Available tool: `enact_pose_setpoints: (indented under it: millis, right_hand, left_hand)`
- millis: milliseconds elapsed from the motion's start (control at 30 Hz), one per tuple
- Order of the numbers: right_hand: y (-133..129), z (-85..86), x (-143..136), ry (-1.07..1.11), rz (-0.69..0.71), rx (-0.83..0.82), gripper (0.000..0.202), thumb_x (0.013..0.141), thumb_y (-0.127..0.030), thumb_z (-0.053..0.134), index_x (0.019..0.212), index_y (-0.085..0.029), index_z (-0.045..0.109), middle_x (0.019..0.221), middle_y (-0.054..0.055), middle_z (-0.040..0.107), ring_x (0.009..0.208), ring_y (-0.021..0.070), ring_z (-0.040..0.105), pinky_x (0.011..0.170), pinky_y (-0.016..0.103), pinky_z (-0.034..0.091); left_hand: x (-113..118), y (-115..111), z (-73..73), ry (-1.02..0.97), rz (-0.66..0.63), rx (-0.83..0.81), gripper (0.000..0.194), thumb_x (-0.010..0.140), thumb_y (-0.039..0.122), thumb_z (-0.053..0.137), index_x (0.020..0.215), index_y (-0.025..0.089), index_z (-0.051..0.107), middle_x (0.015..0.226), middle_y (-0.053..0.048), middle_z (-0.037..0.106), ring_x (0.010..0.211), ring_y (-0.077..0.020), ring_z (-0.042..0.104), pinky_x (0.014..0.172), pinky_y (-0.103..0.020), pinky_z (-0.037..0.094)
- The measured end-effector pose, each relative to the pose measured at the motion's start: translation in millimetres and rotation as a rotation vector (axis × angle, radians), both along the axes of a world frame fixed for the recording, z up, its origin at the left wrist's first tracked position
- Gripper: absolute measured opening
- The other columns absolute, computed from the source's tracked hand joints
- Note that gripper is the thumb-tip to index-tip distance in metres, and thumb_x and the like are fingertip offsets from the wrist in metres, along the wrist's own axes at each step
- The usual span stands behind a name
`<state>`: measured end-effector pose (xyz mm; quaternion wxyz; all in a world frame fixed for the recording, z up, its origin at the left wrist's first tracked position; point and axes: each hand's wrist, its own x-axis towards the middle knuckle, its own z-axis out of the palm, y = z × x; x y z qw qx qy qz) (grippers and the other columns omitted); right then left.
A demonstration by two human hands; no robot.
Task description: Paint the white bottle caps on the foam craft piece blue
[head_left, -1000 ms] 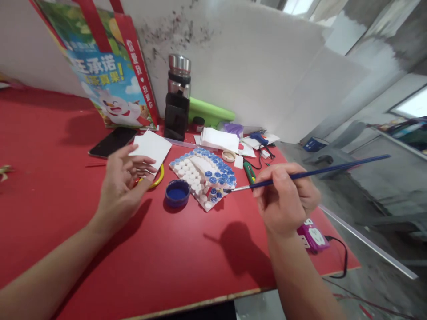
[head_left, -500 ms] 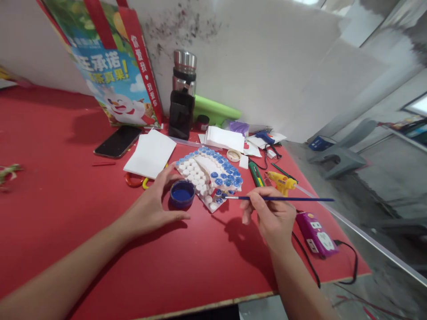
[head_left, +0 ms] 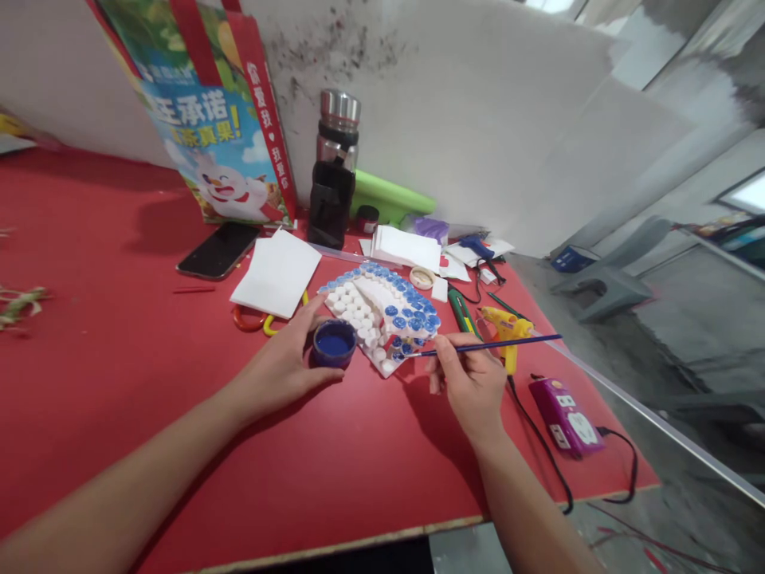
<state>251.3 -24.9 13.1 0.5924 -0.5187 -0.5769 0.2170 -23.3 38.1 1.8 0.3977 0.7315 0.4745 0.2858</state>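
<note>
My left hand curls its fingers and thumb around a small round jar of blue paint. Between the thumb and fingers of my right hand is a thin paintbrush with a dark blue handle, held nearly level. Its tip meets the lower right part of a white model covered in small round discs, some painted blue and others white. The model lies on the red table, just right of the jar. Whether the brush tip presses on a disc is too small to tell.
Behind the model lie stacked white papers, a tape roll and a green cutter. A yellow glue gun and purple power strip sit right. Further left are white sheets, a phone, a bottle and a bag.
The view has shifted slightly. My left thumb has closed in against the paint jar. My right hand has moved a little left, and the brush handle now slants up to the right.
</note>
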Motion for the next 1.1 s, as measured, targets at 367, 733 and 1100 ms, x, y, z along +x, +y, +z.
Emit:
enact_pose_setpoints:
  millis: [367, 733, 1100]
  right_hand:
    - [-1.5, -2.6, 3.4, -0.182, -0.031, 0.034, 0.030, 0.109, -0.040, 0.067, 0.085, -0.022, 0.066, 0.059, -0.005, 0.068, 0.036, 0.0091, 0.059, 0.040, 0.021, 0.047]
    - [-6.2, -0.4, 3.0, -0.247, -0.046, 0.108, 0.022, 0.109, -0.030, 0.067, 0.089, -0.022, 0.068, 0.063, -0.005, 0.071, 0.037, 0.0082, 0.061, 0.041, 0.020, 0.047]
    - [-7.8, -1.5, 3.1, -0.293, -0.088, 0.083, 0.030, 0.110, -0.039, 0.067, 0.086, -0.021, 0.070, 0.063, -0.003, 0.071, 0.039, 0.0095, 0.062, 0.042, 0.021, 0.050]
  left_hand:
    - [-1.1, 1.5, -5.7, -0.009, 0.007, 0.009, 0.116, 0.081, 0.046, 0.084, 0.176, 0.025, 0.021, 0.149, -0.018, 0.072, 0.139, -0.0425, 0.068, 0.116, -0.059, 0.053]
    - [-2.4, 2.9, -10.3, 0.020, 0.011, 0.078, 0.112, 0.083, 0.048, 0.086, 0.175, 0.025, 0.026, 0.142, -0.016, 0.075, 0.131, -0.0417, 0.072, 0.112, -0.055, 0.057]
    - [-2.2, 2.8, -7.8, 0.052, 0.001, 0.083, 0.108, 0.084, 0.050, 0.084, 0.174, 0.025, 0.028, 0.144, -0.016, 0.072, 0.128, -0.0406, 0.072, 0.112, -0.053, 0.056]
